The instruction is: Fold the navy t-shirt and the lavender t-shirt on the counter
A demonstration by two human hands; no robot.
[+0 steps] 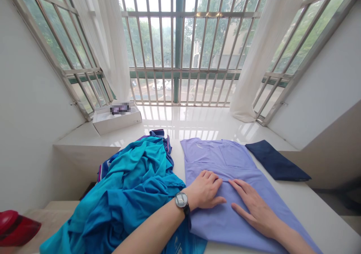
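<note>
A lavender shirt (237,154) with a chest pocket lies spread on the white table, its upper part near the window. Palm down, my left hand (205,190) rests on the cloth near the shirt's left edge, a dark-strapped watch on its wrist. My right hand (252,209) lies on the same shirt with fingers stretched towards the left hand. A small crease runs in the cloth between the fingertips. Neither hand grips anything that I can see. Left of the shirt is a crumpled heap of teal and blue clothes (135,178), touching my left forearm.
A folded navy garment (278,160) lies right of the shirt. On the white windowsill (186,122) stands a shallow white box (117,122). White curtains (251,69) hang by the barred window. A red object (18,227) is at the lower left.
</note>
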